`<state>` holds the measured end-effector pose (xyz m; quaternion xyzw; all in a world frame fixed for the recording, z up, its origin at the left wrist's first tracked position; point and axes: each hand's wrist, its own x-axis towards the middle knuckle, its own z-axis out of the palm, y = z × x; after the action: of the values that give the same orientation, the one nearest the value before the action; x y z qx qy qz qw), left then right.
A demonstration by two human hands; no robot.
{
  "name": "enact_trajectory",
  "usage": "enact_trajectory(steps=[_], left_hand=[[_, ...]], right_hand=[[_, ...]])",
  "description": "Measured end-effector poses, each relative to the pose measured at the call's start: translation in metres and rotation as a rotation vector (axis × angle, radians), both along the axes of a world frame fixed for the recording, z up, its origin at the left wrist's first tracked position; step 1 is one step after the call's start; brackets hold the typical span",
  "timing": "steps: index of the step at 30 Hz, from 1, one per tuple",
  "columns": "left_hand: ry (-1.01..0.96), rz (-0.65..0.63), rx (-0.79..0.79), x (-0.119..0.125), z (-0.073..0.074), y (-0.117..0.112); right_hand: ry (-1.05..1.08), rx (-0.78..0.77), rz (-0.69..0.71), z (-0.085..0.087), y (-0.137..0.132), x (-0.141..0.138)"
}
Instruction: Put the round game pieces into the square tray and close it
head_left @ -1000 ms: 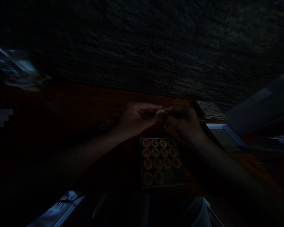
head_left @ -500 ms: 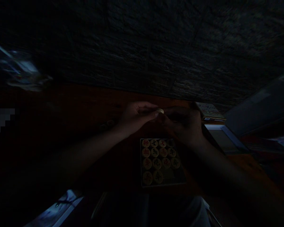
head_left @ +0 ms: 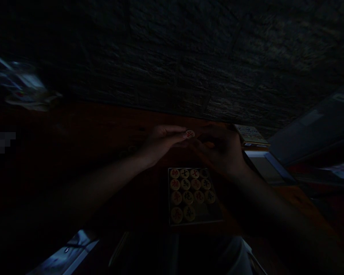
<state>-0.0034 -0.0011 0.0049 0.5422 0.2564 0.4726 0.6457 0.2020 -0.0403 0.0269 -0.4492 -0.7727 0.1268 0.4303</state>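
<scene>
The scene is very dark. My left hand [head_left: 163, 143] pinches a round pale game piece [head_left: 189, 134] with a red mark on its face, held above the wooden table. My right hand [head_left: 222, 152] is right beside it, fingers curled and close to the piece; whether it touches the piece or holds anything is not clear. Below both hands lies a square box [head_left: 218, 214] with several round pieces in rows, marked in red or black.
A dark stone wall rises behind the reddish table [head_left: 88, 126]. A small printed box [head_left: 250, 135] and a pale flat tray [head_left: 268, 168] lie at the right. Two dim round pieces [head_left: 127, 151] sit left of my hand. Light objects [head_left: 25, 89] lie far left.
The piece between my fingertips has turned, so its red-marked face now shows. My right hand has drawn back slightly from it. The view shifted a little.
</scene>
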Motion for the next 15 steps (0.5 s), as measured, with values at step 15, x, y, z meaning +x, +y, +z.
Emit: enact_trajectory(steps=[15], left_hand=[[-0.036,0.004,-0.026,0.003,0.0,0.003]], right_hand=[[-0.154,0.014,0.061,0.012,-0.007,0.0]])
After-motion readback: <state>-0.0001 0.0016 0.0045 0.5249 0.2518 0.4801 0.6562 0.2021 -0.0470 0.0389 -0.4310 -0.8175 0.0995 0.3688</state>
